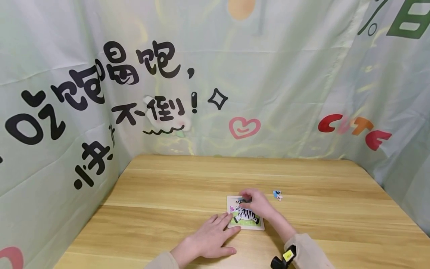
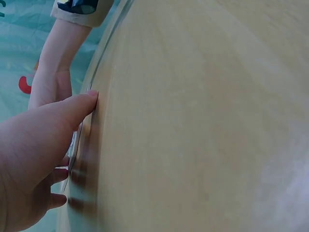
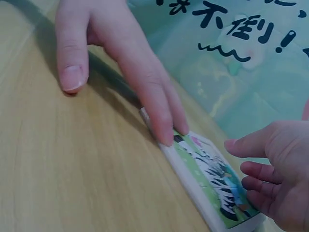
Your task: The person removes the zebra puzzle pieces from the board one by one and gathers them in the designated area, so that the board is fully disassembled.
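Observation:
A square zebra jigsaw puzzle (image 1: 248, 223) lies on the wooden table, its pale frame around a black-and-white striped picture with green grass. My left hand (image 1: 215, 236) rests with fingers spread, fingertips on the puzzle's left edge; in the right wrist view the left fingers (image 3: 161, 121) touch the frame. Over the upper part of the puzzle is my right hand (image 1: 256, 203), thumb and bent fingers apart. Seen from the right wrist, the right hand (image 3: 280, 169) has its fingertips close at the picture, and no piece shows between thumb and fingers. It hides the puzzle's upper right corner.
One loose puzzle piece (image 1: 277, 195), blue and white, lies right of the puzzle on the table (image 1: 168, 186). Printed cloth (image 1: 215, 74) hangs behind and along both sides of the table. A black wrist device (image 1: 283, 258) sits at the right sleeve.

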Demonstrator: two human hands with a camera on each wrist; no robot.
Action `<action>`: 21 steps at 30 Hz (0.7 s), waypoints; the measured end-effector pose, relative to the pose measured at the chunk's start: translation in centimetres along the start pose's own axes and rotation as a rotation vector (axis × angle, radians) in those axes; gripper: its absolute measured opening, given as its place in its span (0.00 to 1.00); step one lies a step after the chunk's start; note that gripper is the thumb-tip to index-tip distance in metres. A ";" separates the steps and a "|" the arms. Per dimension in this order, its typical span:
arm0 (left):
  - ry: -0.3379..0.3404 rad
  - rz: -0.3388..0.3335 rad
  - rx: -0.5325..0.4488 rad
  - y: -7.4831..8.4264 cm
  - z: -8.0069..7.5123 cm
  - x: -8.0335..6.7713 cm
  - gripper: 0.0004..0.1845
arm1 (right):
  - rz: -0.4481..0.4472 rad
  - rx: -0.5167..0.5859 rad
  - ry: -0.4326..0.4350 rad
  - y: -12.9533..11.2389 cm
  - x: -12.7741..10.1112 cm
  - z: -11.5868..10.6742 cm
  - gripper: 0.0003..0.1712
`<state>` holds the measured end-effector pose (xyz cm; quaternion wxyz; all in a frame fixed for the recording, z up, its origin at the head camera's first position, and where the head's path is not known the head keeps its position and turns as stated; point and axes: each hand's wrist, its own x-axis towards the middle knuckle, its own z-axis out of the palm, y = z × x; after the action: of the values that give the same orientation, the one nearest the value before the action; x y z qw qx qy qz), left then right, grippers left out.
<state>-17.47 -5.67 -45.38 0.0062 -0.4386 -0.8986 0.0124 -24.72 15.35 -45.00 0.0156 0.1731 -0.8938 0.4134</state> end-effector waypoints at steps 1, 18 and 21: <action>-0.003 0.000 -0.002 0.0 0.0 0.0 0.33 | 0.004 -0.008 -0.008 0.0 0.0 0.1 0.17; 0.010 0.011 0.015 -0.1 -0.2 0.0 0.33 | 0.037 -0.168 -0.063 -0.8 0.5 0.6 0.09; 0.011 0.012 0.014 -0.1 -0.1 0.0 0.33 | 0.035 -0.190 -0.067 -0.8 0.5 0.6 0.09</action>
<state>-17.52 -5.69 -45.23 0.0141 -0.4439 -0.8958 0.0163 -24.88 14.26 -44.72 -0.0051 0.1689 -0.9318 0.3212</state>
